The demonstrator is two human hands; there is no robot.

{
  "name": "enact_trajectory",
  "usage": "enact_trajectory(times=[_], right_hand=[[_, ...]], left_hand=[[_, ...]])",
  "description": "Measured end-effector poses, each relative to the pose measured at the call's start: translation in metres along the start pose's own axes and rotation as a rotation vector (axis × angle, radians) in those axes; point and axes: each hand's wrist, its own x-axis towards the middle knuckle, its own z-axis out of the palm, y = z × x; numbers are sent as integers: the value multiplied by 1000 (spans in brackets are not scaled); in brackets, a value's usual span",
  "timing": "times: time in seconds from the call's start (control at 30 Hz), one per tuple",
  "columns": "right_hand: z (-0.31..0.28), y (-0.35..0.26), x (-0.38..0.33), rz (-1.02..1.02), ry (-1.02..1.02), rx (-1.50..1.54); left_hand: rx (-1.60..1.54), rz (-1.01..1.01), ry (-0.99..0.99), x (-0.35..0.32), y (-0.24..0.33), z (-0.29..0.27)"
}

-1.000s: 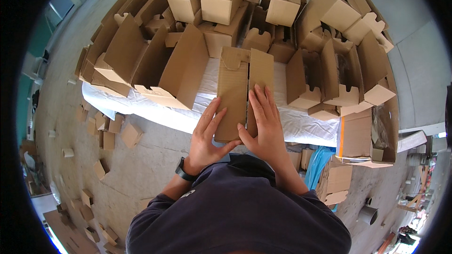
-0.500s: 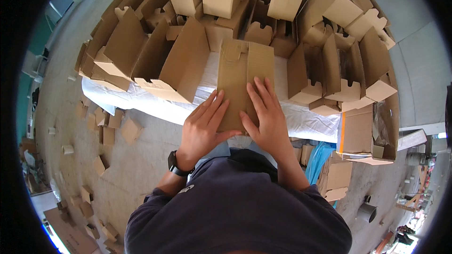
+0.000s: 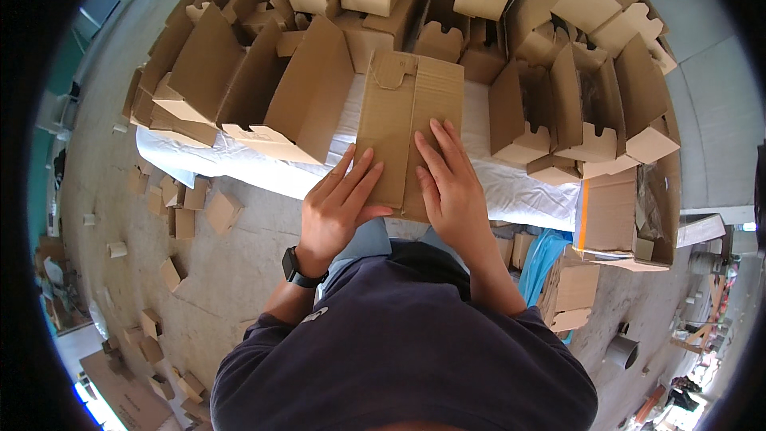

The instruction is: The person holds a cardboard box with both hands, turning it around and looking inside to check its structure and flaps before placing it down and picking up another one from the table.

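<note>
Hands lie flat and open on a flattened cardboard box blank [image 3: 408, 128] at the near edge of the white-covered table [image 3: 511, 187]: the left hand [image 3: 339, 209] presses its near left corner, the right hand [image 3: 448, 183] its near right part. Folded cartons [image 3: 550, 120] crowd the far and right side. It seems the blank is being creased flat; opening it into a box would probably need fingers under one panel.

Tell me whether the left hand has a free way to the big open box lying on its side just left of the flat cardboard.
Probably yes. The left hand rests on the flat cardboard, and the open box lies right beside it on the white-covered table, with nothing between them.
</note>
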Motion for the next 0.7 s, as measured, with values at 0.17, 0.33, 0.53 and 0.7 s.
enact_trajectory(times=[0.17,0.33,0.53,0.7], right_hand=[[0,-2,2,15,12,-104],[1,-1,3,41,34,-81],[2,-1,-1,28,60,-76],[3,-1,-4,43,82,-32]], left_hand=[[-40,-2,-26,-2,1,0],[-95,-40,-20,-5,6,4],[-155,-63,-19,-7,8,6],[-235,-112,-30,-8,10,8]])
